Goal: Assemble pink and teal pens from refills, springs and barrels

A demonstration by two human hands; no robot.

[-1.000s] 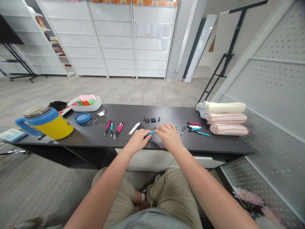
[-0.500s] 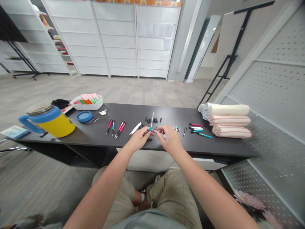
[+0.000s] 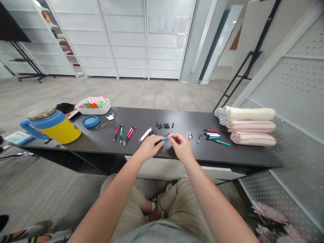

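Observation:
My left hand [image 3: 149,146] pinches a teal pen barrel [image 3: 164,139] just above the front of the black table [image 3: 101,143]. My right hand [image 3: 181,145] is closed on the thin white refill end [image 3: 170,135] sticking out of that barrel. Both hands meet over the table's middle. Behind them lie several small black pen parts [image 3: 163,125] and white refills [image 3: 145,134]. Assembled red and teal pens [image 3: 124,131] lie to the left. More pen pieces [image 3: 213,136] and tiny springs [image 3: 189,135] lie to the right.
A yellow jug with a blue handle [image 3: 52,126], a blue lid [image 3: 90,121] and a white tray of coloured items [image 3: 93,105] sit at the table's left. Rolled towels [image 3: 249,126] are stacked at the right end. My knees are under the table edge.
The hands lifted a teal pen piece off the table, held it upright with a white refill, and now hold it tilted nearly level between them. The camera view shifted slightly.

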